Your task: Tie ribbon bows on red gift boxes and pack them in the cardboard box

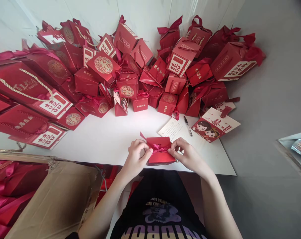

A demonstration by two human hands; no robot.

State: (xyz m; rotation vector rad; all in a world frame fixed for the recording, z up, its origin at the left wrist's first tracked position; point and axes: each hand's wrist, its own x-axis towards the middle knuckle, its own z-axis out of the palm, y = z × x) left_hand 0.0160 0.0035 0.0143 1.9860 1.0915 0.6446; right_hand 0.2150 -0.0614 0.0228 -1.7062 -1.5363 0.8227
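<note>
A small red box (159,157) stands at the front edge of the white table (105,132), with a magenta ribbon (160,148) tied in a bow across its top. At the box's left side, my left hand (138,155) pinches the left loop of the ribbon between thumb and fingers. On the other side, my right hand (184,153) pinches the ribbon's right part, fingers curled. One ribbon tail sticks up behind my left hand. Just behind the box lies a sheet of paper with writing (172,129), partly covered by the box and my right hand.
Many red gift boxes (104,66) are piled along the back wall and left side. A black pen (188,126) and a white-topped red bag (215,124) lie at the right. An open cardboard box (58,192) holding red packages stands at the lower left.
</note>
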